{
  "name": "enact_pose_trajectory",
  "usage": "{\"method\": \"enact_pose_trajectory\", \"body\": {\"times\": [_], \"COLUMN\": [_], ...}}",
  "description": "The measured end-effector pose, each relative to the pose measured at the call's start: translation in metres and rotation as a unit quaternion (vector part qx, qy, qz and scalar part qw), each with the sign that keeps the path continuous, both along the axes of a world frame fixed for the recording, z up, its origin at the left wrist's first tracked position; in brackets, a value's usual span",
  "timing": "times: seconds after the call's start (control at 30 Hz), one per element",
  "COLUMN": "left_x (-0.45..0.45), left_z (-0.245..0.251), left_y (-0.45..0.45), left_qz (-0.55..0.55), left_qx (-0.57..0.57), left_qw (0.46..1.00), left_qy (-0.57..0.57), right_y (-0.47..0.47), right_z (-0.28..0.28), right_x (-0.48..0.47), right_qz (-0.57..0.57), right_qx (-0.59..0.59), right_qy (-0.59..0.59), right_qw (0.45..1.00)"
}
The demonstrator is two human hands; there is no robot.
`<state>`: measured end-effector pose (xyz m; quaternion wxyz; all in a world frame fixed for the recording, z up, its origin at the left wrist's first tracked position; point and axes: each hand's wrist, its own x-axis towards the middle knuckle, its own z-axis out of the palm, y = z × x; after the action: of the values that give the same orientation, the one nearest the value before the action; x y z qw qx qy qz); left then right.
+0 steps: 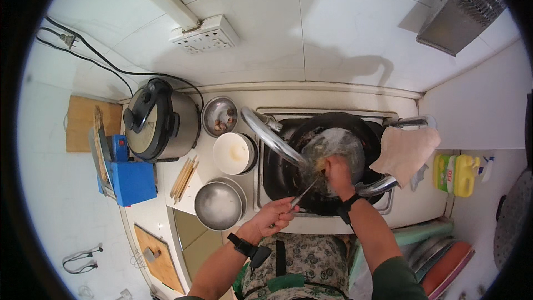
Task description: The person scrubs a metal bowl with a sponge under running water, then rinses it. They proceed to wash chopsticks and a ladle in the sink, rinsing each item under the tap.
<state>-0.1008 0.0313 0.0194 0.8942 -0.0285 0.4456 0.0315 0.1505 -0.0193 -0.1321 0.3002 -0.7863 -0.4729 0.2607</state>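
My left hand [274, 216] is closed around the handle of a thin metal utensil [306, 191], whose far end points into the sink. My right hand [339, 175] is down in soapy-looking water near that end; its fingers are blurred, and what they hold cannot be told. A dark wok [366, 129] sits in the steel-rimmed sink [329, 111] beneath my hands, with cloudy water in it. The chrome faucet [270, 135] arches from the left towards the water by my right hand.
Left of the sink stand white bowls [233, 154], metal bowls [218, 206], a steel bowl with garlic-like pieces [219, 116], chopsticks [183, 179] and an electric pressure cooker [162, 121]. A pinkish cloth [404, 154] hangs over a chrome pipe at right, near a yellow detergent jug [456, 175].
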Motion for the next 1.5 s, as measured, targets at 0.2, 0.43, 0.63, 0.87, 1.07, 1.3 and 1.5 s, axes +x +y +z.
{"method": "enact_pose_trajectory", "body": {"times": [0.2, 0.43, 0.63, 0.87, 1.07, 1.3, 1.5], "left_x": [-0.007, -0.002, -0.011, -0.012, -0.017, -0.015, -0.029], "left_z": [0.009, 0.011, 0.022, 0.02, 0.025, 0.022, 0.038], "left_y": [-0.007, -0.005, -0.013, -0.013, -0.018, -0.025, -0.025], "left_qz": [-0.034, -0.071, -0.126, -0.16, -0.21, -0.2, -0.231], "left_qx": [0.028, 0.033, 0.055, 0.085, 0.115, 0.129, 0.171], "left_qw": [0.997, 0.995, 0.988, 0.979, 0.964, 0.963, 0.948], "left_qy": [0.06, 0.066, 0.076, 0.095, 0.114, 0.127, 0.136], "right_y": [0.004, 0.0, 0.011, 0.013, 0.031, 0.023, 0.024], "right_z": [-0.025, 0.002, -0.005, 0.004, 0.003, -0.021, -0.017], "right_x": [0.009, -0.015, -0.009, -0.026, -0.016, -0.031, -0.006], "right_qz": [-0.072, 0.036, -0.071, 0.062, -0.065, 0.016, -0.076], "right_qx": [-0.112, -0.064, -0.145, -0.115, -0.178, -0.151, -0.204], "right_qy": [-0.156, -0.055, -0.104, -0.095, -0.041, -0.097, -0.148], "right_qw": [0.979, 0.996, 0.981, 0.987, 0.981, 0.984, 0.965]}}
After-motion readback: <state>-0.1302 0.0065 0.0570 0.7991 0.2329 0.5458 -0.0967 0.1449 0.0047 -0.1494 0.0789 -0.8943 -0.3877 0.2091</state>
